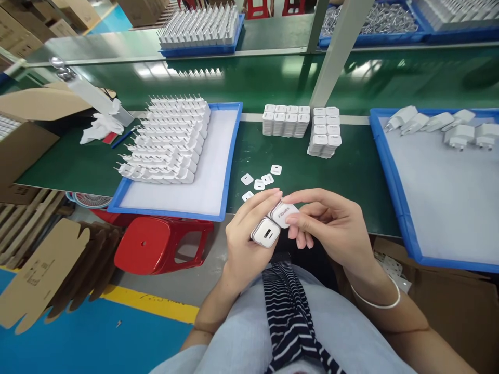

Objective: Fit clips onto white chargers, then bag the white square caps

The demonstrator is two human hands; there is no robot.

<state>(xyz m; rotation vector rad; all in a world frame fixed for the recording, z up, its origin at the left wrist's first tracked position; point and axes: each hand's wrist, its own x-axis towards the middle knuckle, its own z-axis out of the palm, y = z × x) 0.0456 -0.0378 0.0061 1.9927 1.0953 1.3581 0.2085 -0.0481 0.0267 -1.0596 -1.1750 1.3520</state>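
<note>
My left hand [245, 236] is wrapped around a white plug charger [265, 232], whose square end with a dark port slot faces up. Right against it, between both hands, sits a white square cover [284, 213] with grey lettering. Thumb and fingers of my right hand [327, 218] pinch this cover at its edges; what lies beneath it is hidden by my hands. Just beyond my fingers, several loose square covers [267, 179] with small slots lie scattered on the green table [288, 161].
On the left, a blue-rimmed tray [212, 156] carries rows of white chargers [167, 140], pins up. Stacked covers [286, 120] and another stack [325, 130] stand ahead. A right-hand tray [440, 208] holds several chargers [460, 132]. A red stool [144, 244] is below left.
</note>
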